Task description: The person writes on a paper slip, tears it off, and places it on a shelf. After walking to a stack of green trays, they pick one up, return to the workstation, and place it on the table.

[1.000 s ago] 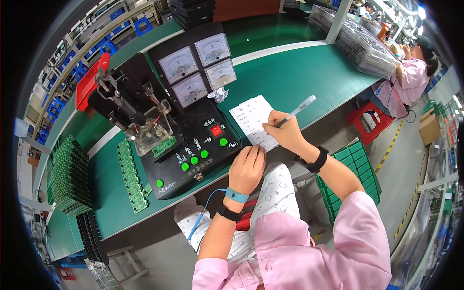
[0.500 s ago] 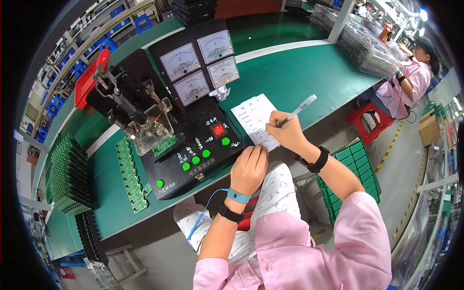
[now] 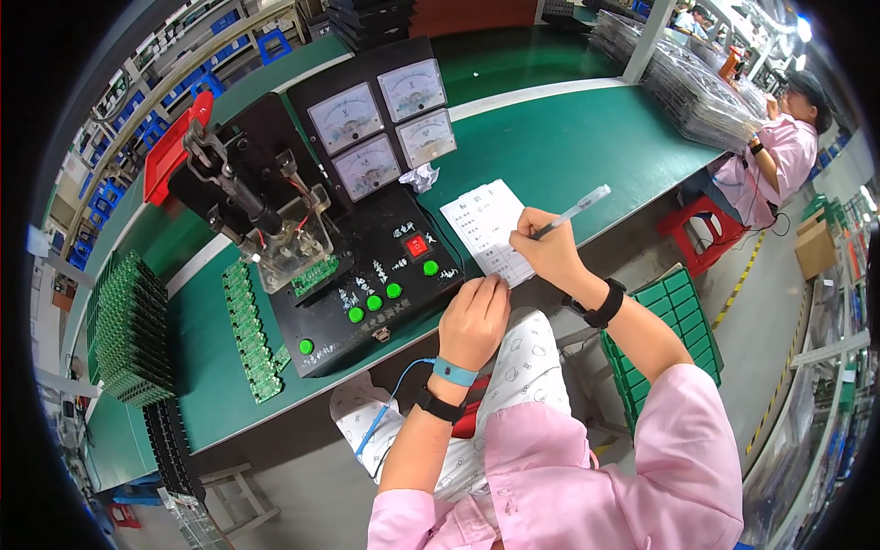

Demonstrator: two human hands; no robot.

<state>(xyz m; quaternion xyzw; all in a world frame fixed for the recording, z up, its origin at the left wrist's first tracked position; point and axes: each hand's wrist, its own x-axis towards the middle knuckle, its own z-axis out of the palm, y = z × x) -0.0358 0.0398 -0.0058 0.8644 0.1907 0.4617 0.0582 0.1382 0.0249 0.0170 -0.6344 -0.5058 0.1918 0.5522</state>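
Note:
My right hand (image 3: 548,252) grips a clear-barrelled pen (image 3: 585,200) over the right side of a white printed form (image 3: 478,213). The pen's tip is hidden by my fingers. At the form's lower edge, my left hand (image 3: 474,319) rests with fingers laid flat, holding nothing. The form lies on the green bench top, right beside a black test box (image 3: 353,275) with green buttons and a red rocker switch (image 3: 417,246). A lever clamp (image 3: 243,197) with a clear plate stands on that box, above a small green circuit board (image 3: 316,275).
Analog meters (image 3: 344,117) rise behind the box, with crumpled paper (image 3: 422,178) beside them. To the left are a strip of circuit boards (image 3: 247,335) and a rack of boards (image 3: 128,325). A green compartment tray (image 3: 674,339) sits low at right. A co-worker (image 3: 775,170) sits beyond stacked clear trays (image 3: 674,82).
The pen leans a little lower to the right as my right hand shifts slightly on the form. My left hand stays in place. The co-worker's hand has moved up and closer to their head.

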